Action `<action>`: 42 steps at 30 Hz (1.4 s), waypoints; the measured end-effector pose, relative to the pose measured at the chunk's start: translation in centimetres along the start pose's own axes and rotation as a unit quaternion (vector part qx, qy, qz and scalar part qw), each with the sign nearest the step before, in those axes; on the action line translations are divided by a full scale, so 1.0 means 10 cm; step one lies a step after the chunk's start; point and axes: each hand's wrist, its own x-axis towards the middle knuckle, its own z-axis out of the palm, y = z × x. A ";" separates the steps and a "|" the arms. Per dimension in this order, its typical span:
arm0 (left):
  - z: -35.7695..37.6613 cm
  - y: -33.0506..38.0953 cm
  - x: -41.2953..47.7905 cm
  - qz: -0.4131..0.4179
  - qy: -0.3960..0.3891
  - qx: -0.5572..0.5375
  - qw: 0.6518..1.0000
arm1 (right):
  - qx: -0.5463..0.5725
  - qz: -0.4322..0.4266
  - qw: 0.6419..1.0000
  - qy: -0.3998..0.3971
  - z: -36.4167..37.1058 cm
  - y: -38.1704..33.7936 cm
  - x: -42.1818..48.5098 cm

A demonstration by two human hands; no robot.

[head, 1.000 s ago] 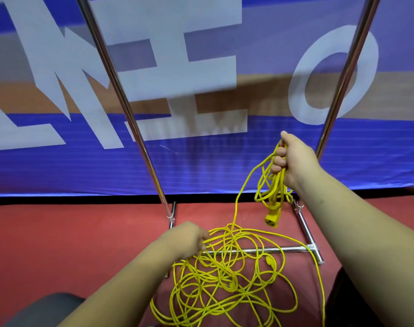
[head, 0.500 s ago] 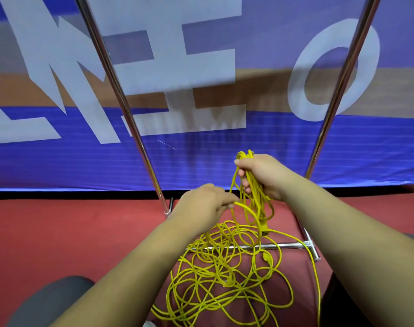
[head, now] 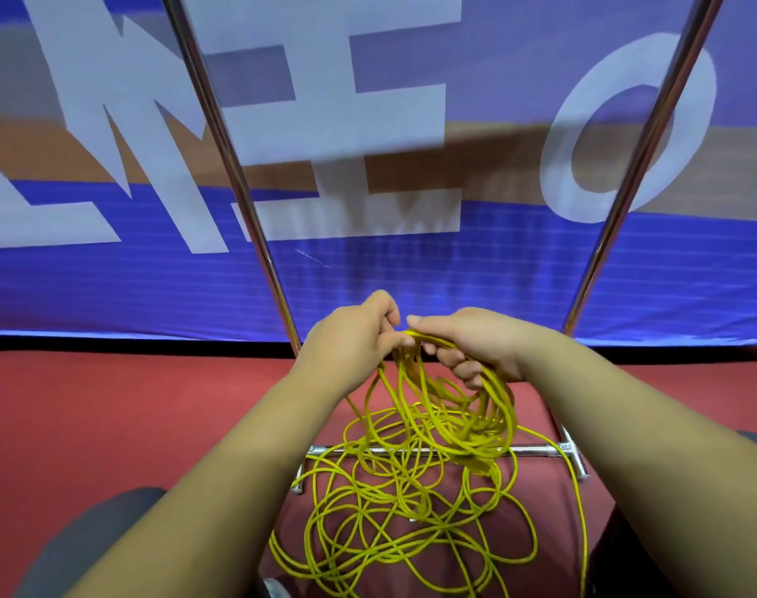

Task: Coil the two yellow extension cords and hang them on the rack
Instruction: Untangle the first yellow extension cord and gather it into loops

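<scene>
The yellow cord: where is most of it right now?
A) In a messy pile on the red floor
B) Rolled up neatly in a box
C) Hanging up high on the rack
A: most of the yellow cord lies in tangled loops on the red floor, across the rack's bottom bar. The left hand and right hand grip only a few loops.

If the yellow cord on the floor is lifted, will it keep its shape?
Probably not: loops under the right hand hang limp, so it looks floppy. The yellow cord lies in crossed loops over the rack bar, so it may snag.
</scene>
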 end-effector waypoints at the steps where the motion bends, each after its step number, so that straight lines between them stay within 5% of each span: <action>1: -0.01 -0.05 0.01 0.005 -0.009 -0.003 1.000 | -0.005 -0.001 1.000 -0.005 0.00 -0.02 -0.02; 7: 0.02 -0.36 0.05 -0.004 -0.072 0.038 0.997 | 0.133 -0.047 0.984 0.110 -0.05 -0.04 0.04; 11: 0.08 -0.70 0.04 -0.050 -0.180 0.146 0.971 | 0.318 -0.079 0.924 0.196 -0.30 -0.02 0.09; 16: 0.12 -1.26 -0.15 -0.304 -0.352 0.251 0.849 | 0.480 -0.126 0.821 0.281 -0.76 -0.01 -0.01; 18: 0.15 -1.42 -0.22 -0.406 -0.317 0.200 0.833 | 0.479 -0.134 0.817 0.293 -0.80 -0.01 -0.02; 22: 0.24 -1.58 -0.12 -0.455 -0.080 -0.023 0.887 | 0.470 -0.129 0.828 0.276 -0.71 -0.02 0.00; 24: 0.19 -1.46 -0.05 -0.418 0.061 -0.207 0.882 | 0.480 -0.134 0.823 0.273 -0.68 -0.03 -0.01; 26: 0.05 -1.27 0.01 -0.344 0.096 -0.293 0.887 | 0.489 -0.135 0.819 0.270 -0.68 -0.04 -0.02; 28: -0.11 -1.08 0.02 -0.235 0.031 -0.244 0.940 | 0.490 -0.132 0.822 0.259 -0.69 -0.04 -0.02; 30: -0.21 -0.94 -0.04 -0.118 -0.127 -0.114 0.978 | 0.481 -0.130 0.833 0.241 -0.67 -0.04 -0.02; 34: 0.10 -0.72 -0.29 -0.086 -0.471 -0.076 0.875 | 0.446 -0.147 0.857 0.213 -0.55 -0.10 -0.07; 37: 0.43 -0.64 -0.33 -0.126 -0.475 0.053 0.869 | 0.449 -0.163 0.858 0.190 -0.51 -0.14 -0.12; 39: 0.56 -0.66 -0.33 -0.193 -0.444 0.035 0.874 | 0.456 -0.171 0.856 0.174 -0.51 -0.17 -0.16; 42: 0.69 -0.67 -0.38 -0.331 -0.497 -0.079 0.798 | 0.458 -0.185 0.855 0.160 -0.49 -0.19 -0.21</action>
